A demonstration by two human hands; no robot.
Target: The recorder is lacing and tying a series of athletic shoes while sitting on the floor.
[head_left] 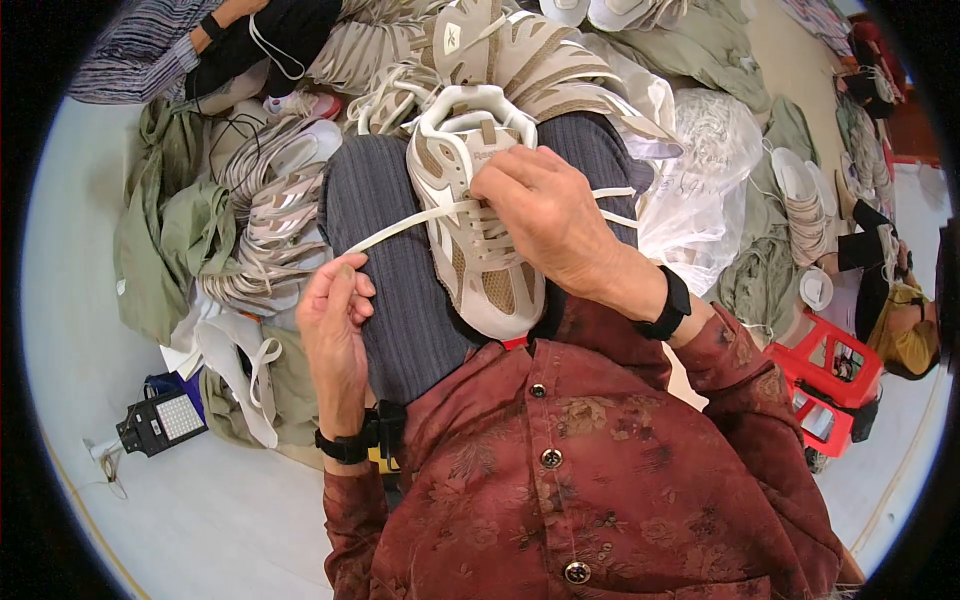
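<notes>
A beige and white sneaker (492, 297) lies across my lap on dark striped cloth (375, 195), its toe toward me. Flat cream shoelace (408, 222) runs from its lacing out to the left. My left hand (338, 305) pinches that lace near its end and holds it stretched. Over the tongue and upper eyelets, my right hand (560, 215) is closed with curled fingertips against the lace; its knuckles hide part of the lacing. Two more lengths of lace stick out to the right beyond my right wrist.
Stacked beige shoe uppers (285, 215) lie left, with more (550, 75) ahead. A clear plastic bag (705, 150) sits right of my lap, near olive cloth (755, 285). Red plastic stools (825, 365) stand farther right; a lamp panel (165, 420) is lower left. Other people sit around.
</notes>
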